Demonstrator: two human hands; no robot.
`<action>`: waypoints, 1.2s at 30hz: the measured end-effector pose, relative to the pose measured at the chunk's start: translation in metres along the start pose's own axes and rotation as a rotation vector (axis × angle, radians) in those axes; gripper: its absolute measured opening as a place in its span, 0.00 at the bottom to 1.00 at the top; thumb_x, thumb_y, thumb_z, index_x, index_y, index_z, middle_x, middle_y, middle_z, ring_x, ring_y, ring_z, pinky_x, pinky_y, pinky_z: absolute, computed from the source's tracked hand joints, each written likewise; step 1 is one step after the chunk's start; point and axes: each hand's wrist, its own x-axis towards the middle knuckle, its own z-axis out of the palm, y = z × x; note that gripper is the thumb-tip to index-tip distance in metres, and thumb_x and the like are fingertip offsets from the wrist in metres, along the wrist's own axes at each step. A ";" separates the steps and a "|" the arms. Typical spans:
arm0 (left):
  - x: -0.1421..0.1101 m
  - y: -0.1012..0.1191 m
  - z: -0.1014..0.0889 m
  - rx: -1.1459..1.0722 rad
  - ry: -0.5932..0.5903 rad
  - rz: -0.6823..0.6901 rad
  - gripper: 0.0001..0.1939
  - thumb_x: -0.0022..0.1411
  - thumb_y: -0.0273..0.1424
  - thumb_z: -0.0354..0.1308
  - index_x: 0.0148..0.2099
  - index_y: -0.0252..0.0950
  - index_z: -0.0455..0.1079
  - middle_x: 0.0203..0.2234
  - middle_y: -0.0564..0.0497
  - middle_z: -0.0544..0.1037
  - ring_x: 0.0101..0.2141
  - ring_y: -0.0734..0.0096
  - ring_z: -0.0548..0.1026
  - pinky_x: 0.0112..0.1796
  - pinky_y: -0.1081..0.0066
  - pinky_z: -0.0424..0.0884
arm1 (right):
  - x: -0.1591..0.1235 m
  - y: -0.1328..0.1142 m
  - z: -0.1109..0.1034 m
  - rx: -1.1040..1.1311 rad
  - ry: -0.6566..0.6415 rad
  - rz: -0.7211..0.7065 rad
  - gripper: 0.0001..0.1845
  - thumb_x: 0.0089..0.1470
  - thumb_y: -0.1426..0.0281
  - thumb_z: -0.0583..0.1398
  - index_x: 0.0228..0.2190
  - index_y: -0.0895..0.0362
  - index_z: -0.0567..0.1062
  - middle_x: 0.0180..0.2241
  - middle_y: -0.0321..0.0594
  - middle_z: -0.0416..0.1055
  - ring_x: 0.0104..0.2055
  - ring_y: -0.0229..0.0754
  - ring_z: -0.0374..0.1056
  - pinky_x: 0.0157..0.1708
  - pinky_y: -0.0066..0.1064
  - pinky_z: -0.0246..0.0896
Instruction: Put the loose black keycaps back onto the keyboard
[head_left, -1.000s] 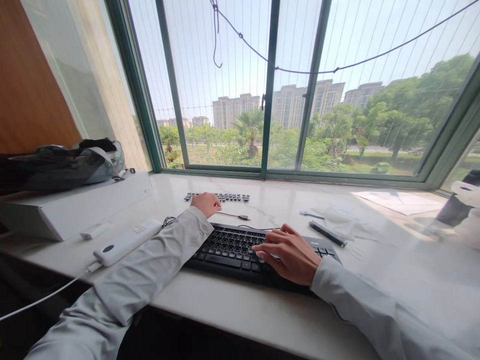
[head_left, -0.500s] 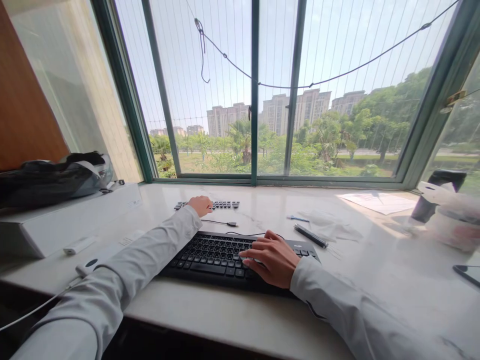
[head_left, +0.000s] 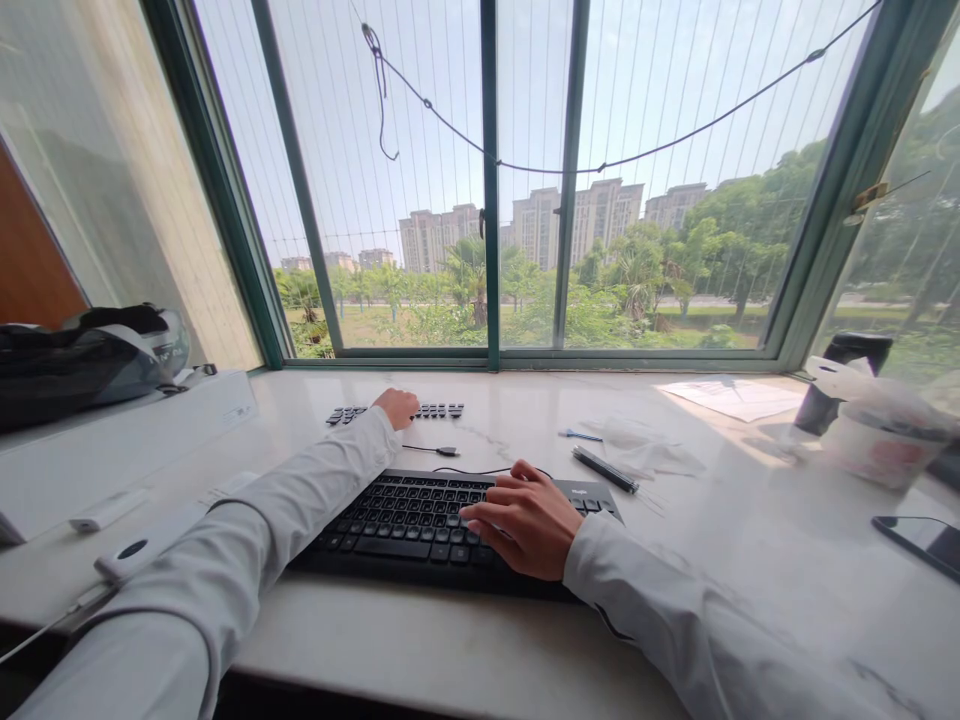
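A black keyboard (head_left: 390, 548) lies near the front edge of the white counter. Several of its rows show bare square sockets, while dark keycaps sit along the bottom row. My right hand (head_left: 525, 520) rests over the keyboard's right half, fingers spread on the keys, with nothing visible in it. Farther back, my left hand (head_left: 397, 408) reaches down among loose black keycaps (head_left: 441, 410) laid out in rows. Its fingers are curled together, and their tips and anything they pinch are hidden. Between the hands lies a cable plug (head_left: 447, 451).
A black pen-like tool (head_left: 604, 469), a blue stick (head_left: 581, 435) and crumpled clear plastic (head_left: 645, 448) lie to the right. Beyond are paper (head_left: 731, 398), a bagged tub (head_left: 881, 440) and a phone (head_left: 919, 540). A white box (head_left: 120, 450) carries a dark bag (head_left: 90, 360) at left.
My view has turned slightly right, so everything sits farther left. Both hands keep nearly the same places, the left at the loose keycaps and the right on the keyboard.
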 end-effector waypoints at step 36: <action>-0.159 0.109 -0.046 -0.447 0.687 0.513 0.13 0.64 0.39 0.53 0.35 0.47 0.80 0.29 0.58 0.80 0.23 0.84 0.72 0.22 0.76 0.58 | 0.007 -0.009 0.011 -0.077 0.102 0.255 0.12 0.63 0.63 0.54 0.43 0.48 0.76 0.30 0.35 0.75 0.35 0.39 0.67 0.42 0.36 0.45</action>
